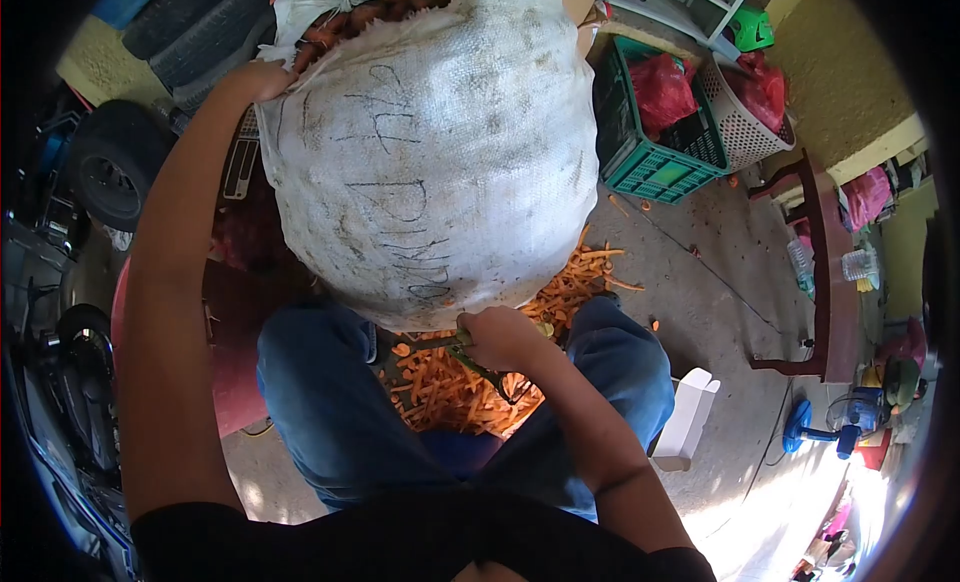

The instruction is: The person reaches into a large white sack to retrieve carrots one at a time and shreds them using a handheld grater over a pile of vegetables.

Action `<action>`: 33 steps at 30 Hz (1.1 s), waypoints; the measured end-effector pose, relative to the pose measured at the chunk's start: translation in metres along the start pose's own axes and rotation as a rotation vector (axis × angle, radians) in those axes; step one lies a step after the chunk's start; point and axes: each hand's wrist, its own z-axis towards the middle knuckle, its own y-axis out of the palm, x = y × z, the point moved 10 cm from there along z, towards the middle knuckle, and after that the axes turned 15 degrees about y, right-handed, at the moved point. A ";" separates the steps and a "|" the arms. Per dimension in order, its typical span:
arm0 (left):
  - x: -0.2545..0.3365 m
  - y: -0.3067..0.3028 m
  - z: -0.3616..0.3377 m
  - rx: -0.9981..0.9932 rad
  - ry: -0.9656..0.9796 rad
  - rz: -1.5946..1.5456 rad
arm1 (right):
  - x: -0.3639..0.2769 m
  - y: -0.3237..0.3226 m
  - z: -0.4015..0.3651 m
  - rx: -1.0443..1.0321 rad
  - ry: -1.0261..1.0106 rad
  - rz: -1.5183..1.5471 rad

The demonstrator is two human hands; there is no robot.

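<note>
While the person sits with both knees apart, the r. hand (505, 337) is clenched round a green-handled peeler (490, 374), blade end pointing down and out, just under the belly of the sack (430, 162)

Below it: heap of orange peelings (450, 392) on the floor betw. the jeans (330, 412), spreading out past the r. knee

Sack: big white woven bag w/ dark scrawl, bulging, leaning over the lap, top tipped away from the person. L. hand (262, 80) grips the cloth at the upper edge, arm at full stretch. Carrots (345, 24) show at the open mouth

Risks, as I judge them:
- sack looks heavy and is steadied at one point only; if that grip slips it could roll off to the side and spill
- peeler sits right against the weave, so a jerk might snag or slit it; can't tell if the blade touches
- peelings underfoot = slip hazard on the concrete

Farther off: white box (688, 422) near the r. leg, green crate (640, 162) and white basket (745, 132) w/ red bags past the sack, wooden bench (820, 252) at the wall, tyre (110, 167) far l
</note>
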 end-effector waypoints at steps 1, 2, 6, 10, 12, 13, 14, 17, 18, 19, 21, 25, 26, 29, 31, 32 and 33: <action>0.000 0.006 0.001 -0.016 0.058 0.034 | -0.001 0.001 0.001 -0.006 0.006 -0.004; -0.004 0.011 0.001 -0.018 0.055 0.032 | -0.001 0.002 0.002 -0.012 0.012 -0.010; 0.002 -0.006 -0.032 0.004 -0.148 -0.123 | -0.001 0.002 0.003 -0.012 0.017 -0.008; 0.007 -0.018 -0.042 -0.086 -0.243 -0.149 | 0.003 0.006 0.006 0.019 -0.012 -0.002; 0.007 -0.023 -0.033 -0.054 -0.233 -0.082 | 0.003 0.006 0.008 0.013 -0.004 0.005; 0.007 -0.027 -0.028 -0.027 -0.223 -0.015 | 0.005 0.009 0.009 -0.020 0.028 -0.012; 0.005 -0.026 -0.024 -0.028 -0.221 -0.018 | 0.007 0.012 0.010 -0.055 0.060 -0.029; -0.004 -0.029 -0.022 0.022 -0.263 0.008 | 0.004 0.009 0.010 -0.069 0.063 -0.047; -0.010 -0.032 -0.025 0.098 -0.268 0.007 | 0.004 0.008 0.010 -0.070 0.061 -0.047; -0.015 -0.036 -0.026 0.175 -0.272 0.006 | 0.003 0.006 0.011 -0.057 0.051 -0.044; -0.024 -0.031 -0.027 0.196 -0.312 -0.017 | 0.003 0.005 0.012 -0.046 0.041 -0.040; -0.035 -0.024 -0.026 0.311 -0.437 -0.115 | 0.007 0.008 0.018 -0.009 0.022 -0.030; -0.037 -0.023 -0.024 0.313 -0.437 -0.118 | 0.006 0.007 0.019 0.014 0.014 -0.023; -0.042 -0.021 -0.022 0.322 -0.438 -0.156 | 0.005 0.004 0.017 0.003 0.019 -0.009; -0.046 -0.030 -0.035 0.395 -0.484 -0.247 | 0.004 0.003 0.016 0.002 0.011 -0.004; -0.048 -0.032 -0.033 0.397 -0.481 -0.245 | 0.004 0.002 0.015 0.002 0.004 0.002; -0.054 -0.029 -0.033 0.388 -0.500 -0.286 | 0.004 0.001 0.016 0.004 0.005 0.005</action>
